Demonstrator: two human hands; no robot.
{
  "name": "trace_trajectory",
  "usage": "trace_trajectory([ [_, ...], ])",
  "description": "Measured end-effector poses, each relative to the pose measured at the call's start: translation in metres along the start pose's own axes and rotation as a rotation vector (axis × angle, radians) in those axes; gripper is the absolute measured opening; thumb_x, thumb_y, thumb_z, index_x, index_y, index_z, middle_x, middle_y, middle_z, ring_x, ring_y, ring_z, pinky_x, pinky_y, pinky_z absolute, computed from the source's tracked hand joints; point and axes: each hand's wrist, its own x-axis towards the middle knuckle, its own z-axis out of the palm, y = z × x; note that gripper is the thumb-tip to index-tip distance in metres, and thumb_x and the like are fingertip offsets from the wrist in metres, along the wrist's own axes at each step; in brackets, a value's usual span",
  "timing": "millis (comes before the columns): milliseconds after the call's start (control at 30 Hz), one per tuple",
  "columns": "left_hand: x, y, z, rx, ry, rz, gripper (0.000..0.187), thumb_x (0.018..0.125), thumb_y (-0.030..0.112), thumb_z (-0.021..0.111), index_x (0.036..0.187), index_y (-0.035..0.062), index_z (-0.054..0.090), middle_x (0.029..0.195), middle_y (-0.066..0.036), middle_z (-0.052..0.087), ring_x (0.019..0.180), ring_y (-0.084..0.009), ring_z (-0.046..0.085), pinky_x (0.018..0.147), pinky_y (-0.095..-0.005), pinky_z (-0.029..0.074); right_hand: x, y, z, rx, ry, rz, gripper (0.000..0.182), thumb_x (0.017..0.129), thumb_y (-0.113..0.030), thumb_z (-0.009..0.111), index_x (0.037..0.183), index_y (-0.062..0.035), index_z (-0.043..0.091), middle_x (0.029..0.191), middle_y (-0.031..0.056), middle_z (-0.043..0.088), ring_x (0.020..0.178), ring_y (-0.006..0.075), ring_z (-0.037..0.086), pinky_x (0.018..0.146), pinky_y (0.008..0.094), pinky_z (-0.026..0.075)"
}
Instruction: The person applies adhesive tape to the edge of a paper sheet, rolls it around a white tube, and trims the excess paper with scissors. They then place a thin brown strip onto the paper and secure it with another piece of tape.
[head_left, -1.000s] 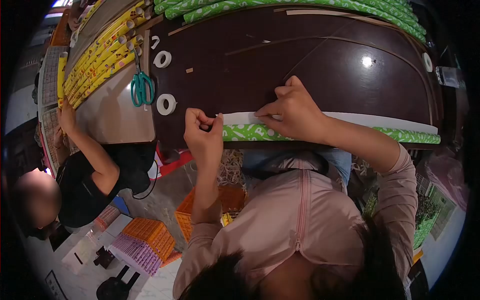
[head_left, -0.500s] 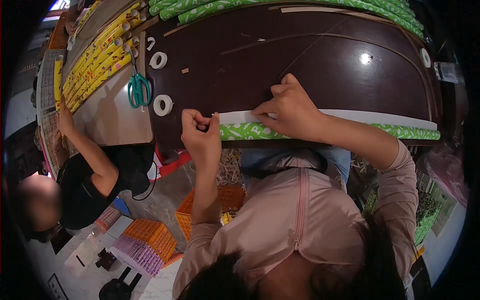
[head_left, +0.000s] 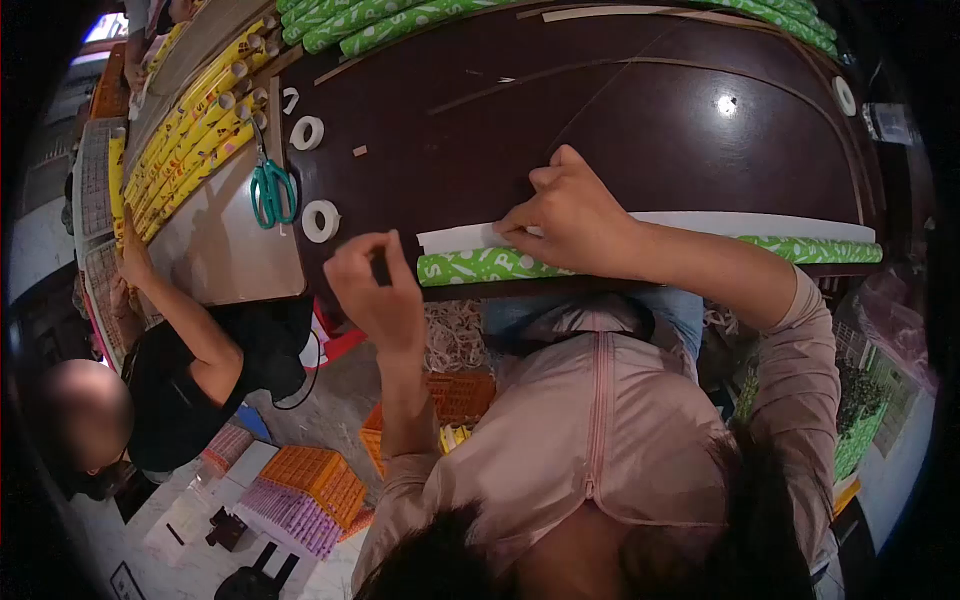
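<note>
A long green patterned roll (head_left: pixel 490 266) lies along the table's near edge, with a white paper strip (head_left: pixel 455 240) showing along its far side. My right hand (head_left: pixel 575 220) is bent over the roll, its fingers pinched at the white strip. Beyond the roll's left end, my left hand (head_left: pixel 375 295) is raised and touches neither roll nor strip. Its thumb and forefinger curl together; anything between them is too small to make out. Two white tape rolls (head_left: pixel 320 221) (head_left: pixel 307 133) sit left of the strip.
Teal-handled scissors (head_left: pixel 272 192) lie on the lighter board at left, beside yellow patterned rolls (head_left: pixel 190 140). More green rolls (head_left: pixel 400 22) line the far edge of the dark table (head_left: pixel 450 150). A co-worker's arm (head_left: pixel 185 305) reaches toward the yellow rolls. Orange crates (head_left: pixel 315 480) stand below.
My left hand has come off the left end of the roll and moved left and slightly down. The roll's left end is now uncovered. My right hand stays at the strip. The view has shifted slightly.
</note>
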Motion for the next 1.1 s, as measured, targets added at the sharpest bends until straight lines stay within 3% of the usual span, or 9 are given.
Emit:
trace_trajectory([
  [33,-0.005,0.005,0.002,-0.01,0.015,0.204,0.013,0.086,0.004,0.066,0.097,0.0024,0.059,0.097,-0.011,0.061,0.088,-0.0238,0.059,0.08,-0.036,0.047,0.0,0.0,0.001,0.007,0.011,-0.002,0.008,0.073,-0.021,0.073,0.076,-0.015,0.077,0.057,0.004,0.061,0.061,0.0194,0.056,0.072,0.035,0.036],
  [67,-0.009,0.012,0.003,-0.014,0.015,0.204,0.013,0.086,0.004,0.066,0.097,0.0024,0.059,0.097,-0.011,0.061,0.088,-0.0238,0.059,0.08,-0.036,0.047,-0.001,0.0,0.001,0.013,0.018,-0.006,0.008,0.074,-0.021,0.073,0.076,-0.0148,0.077,0.057,0.0042,0.061,0.061,0.0197,0.056,0.072,0.0352,0.036],
  [133,-0.017,0.026,0.008,-0.046,-0.249,0.516,0.026,0.084,0.007,0.061,0.107,-0.0025,0.064,0.109,-0.014,0.064,0.104,-0.0296,0.061,0.088,-0.0408,0.048,-0.001,0.002,0.004,0.007,0.039,-0.02,0.008,0.073,-0.02,0.074,0.078,-0.0158,0.078,0.054,0.0029,0.058,0.059,0.0184,0.052,0.071,0.0345,0.035],
  [167,-0.019,0.025,0.014,-0.052,-0.257,0.532,0.03,0.083,0.012,0.059,0.109,-0.0042,0.063,0.11,-0.016,0.063,0.102,-0.0307,0.061,0.089,-0.0417,0.048,0.0,0.003,0.004,0.003,0.065,-0.036,0.008,0.072,-0.02,0.076,0.079,-0.0167,0.078,0.05,0.0015,0.054,0.058,0.0171,0.048,0.069,0.0338,0.034],
  [267,-0.021,0.018,0.015,-0.008,-0.268,0.505,0.031,0.083,0.014,0.059,0.108,-0.0043,0.063,0.111,-0.016,0.062,0.102,-0.0309,0.06,0.089,-0.0425,0.048,0.001,-0.001,0.0,-0.005,0.012,0.008,0.009,0.072,-0.022,0.073,0.077,-0.0158,0.078,0.058,0.0046,0.062,0.062,0.0197,0.058,0.072,0.0352,0.036],
  [600,-0.027,0.046,0.014,0.056,-0.278,0.408,0.036,0.086,0.016,0.055,0.114,-0.0059,0.06,0.112,-0.017,0.06,0.104,-0.0339,0.057,0.093,-0.0458,0.044,-0.002,0.0,0.001,0.032,0.026,0.036,0.008,0.072,-0.021,0.072,0.073,-0.016,0.077,0.056,0.0044,0.06,0.064,0.0193,0.057,0.072,0.0352,0.036],
  [800,-0.047,0.038,0.041,0.041,-0.174,0.336,0.034,0.092,0.014,0.049,0.116,-0.0063,0.059,0.113,-0.018,0.06,0.104,-0.0334,0.057,0.095,-0.0456,0.042,0.0,-0.002,-0.021,0.122,-0.043,0.107,0.02,0.076,-0.024,0.071,0.089,-0.0086,0.07,0.064,0.004,0.063,0.066,0.0212,0.058,0.072,0.0353,0.036],
  [867,-0.047,0.034,0.041,0.037,-0.177,0.344,0.033,0.092,0.014,0.048,0.117,-0.0059,0.059,0.113,-0.018,0.06,0.104,-0.0332,0.057,0.096,-0.0456,0.041,-0.001,-0.006,-0.034,0.181,-0.049,0.154,0.027,0.08,-0.023,0.069,0.099,-0.007,0.059,0.071,0.0037,0.064,0.069,0.0214,0.059,0.073,0.0355,0.036],
  [1100,-0.05,0.027,0.044,0.048,-0.173,0.371,0.036,0.095,0.016,0.046,0.121,-0.0039,0.06,0.116,-0.017,0.06,0.106,-0.0309,0.057,0.097,-0.045,0.041,-0.034,-0.012,-0.062,0.266,-0.105,0.258,0.024,0.083,-0.016,0.071,0.098,-0.0077,0.053,0.072,0.0017,0.062,0.078,0.019,0.06,0.075,0.0351,0.035],
])
